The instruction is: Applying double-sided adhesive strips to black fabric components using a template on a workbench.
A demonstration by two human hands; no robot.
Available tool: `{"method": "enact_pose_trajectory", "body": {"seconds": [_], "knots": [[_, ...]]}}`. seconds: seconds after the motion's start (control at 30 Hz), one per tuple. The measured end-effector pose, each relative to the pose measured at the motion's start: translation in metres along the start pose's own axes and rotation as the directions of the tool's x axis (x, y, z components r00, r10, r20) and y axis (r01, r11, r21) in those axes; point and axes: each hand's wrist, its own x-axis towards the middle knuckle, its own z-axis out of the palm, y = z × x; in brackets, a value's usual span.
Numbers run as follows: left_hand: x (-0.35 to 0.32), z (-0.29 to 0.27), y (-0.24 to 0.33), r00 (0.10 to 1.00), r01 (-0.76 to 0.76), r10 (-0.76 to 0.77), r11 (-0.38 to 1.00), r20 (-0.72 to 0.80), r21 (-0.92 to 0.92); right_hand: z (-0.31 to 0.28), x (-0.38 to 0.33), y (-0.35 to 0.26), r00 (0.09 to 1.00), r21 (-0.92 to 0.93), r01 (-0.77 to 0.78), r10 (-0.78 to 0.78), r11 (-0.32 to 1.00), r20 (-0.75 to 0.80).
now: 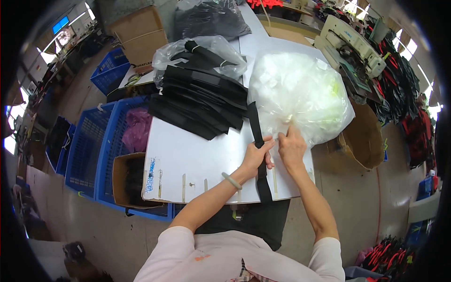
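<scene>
A long black fabric strap (265, 189) runs front to back over the white table's near part, its lower end at the front edge. My left hand (253, 159), a pale bangle on its wrist, is closed around the strap's middle. Just right of it, my right hand (292, 149) has its fingers curled at the gathered opening of a big clear plastic bag (300, 89) stuffed with white, cloudy contents. Its fingertips are partly hidden there, so what they pinch does not show. Left of the bag lies a spread stack of black fabric strips (202, 101).
Behind the stack sits an open clear bag (164, 56) with black pieces, and a dark filled bag (209, 21) farther back. Blue crates (89, 145) and a cardboard box (127, 181) flank the table's left. A sewing machine (352, 44) and an open carton (364, 141) stand right.
</scene>
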Motion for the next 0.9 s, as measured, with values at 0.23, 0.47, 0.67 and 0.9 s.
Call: {"method": "enact_pose_trajectory", "body": {"seconds": [0.23, 0.47, 0.67, 0.9], "knots": [[-0.024, -0.015, 0.024, 0.996, -0.082, 0.085, 0.982, 0.009, -0.168, -0.091, -0.007, -0.019, 0.961, 0.604, -0.187, 0.272, 0.775, -0.051], [-0.062, -0.02, 0.017, 0.976, -0.217, 0.218, 0.961, -0.012, -0.17, -0.073, -0.046, -0.066, 0.986, 0.743, -0.125, 0.168, 0.657, 0.018], [-0.087, -0.019, 0.017, 0.972, -0.234, 0.234, 0.972, -0.01, -0.029, -0.086, -0.046, -0.072, 0.982, 0.87, -0.187, 0.067, 0.456, 0.175], [-0.087, -0.024, 0.013, 0.978, -0.204, 0.201, 0.975, -0.048, -0.085, -0.081, -0.047, -0.065, 0.939, 0.931, -0.343, 0.051, 0.124, 0.339]]}}
